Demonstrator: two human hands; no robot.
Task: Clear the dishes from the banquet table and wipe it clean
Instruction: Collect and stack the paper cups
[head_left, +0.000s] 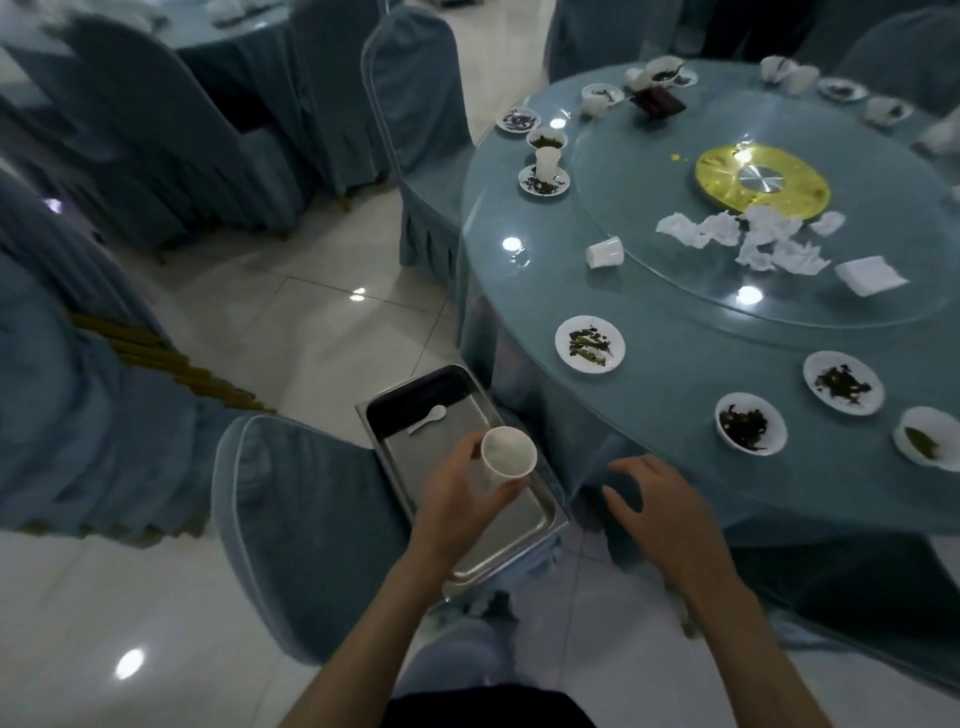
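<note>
Between the curled fingers of the left hand (462, 499) sits a thin white paper cup (508, 453), upright above a shallow brushed-steel tray (410, 462) resting on a padded blue fabric chair (301, 519). The right hand (660, 499) hovers spread, holding nothing, beside the round glass-topped counter (675, 353). Squeezed, the soft cup could buckle and spill; the slick tray may slide off the cushion.

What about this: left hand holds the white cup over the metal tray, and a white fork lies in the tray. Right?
Not quite. The left hand does hold the white cup over the metal tray, but what lies in the tray is a white spoon, not a fork. The head view shows it.
</note>
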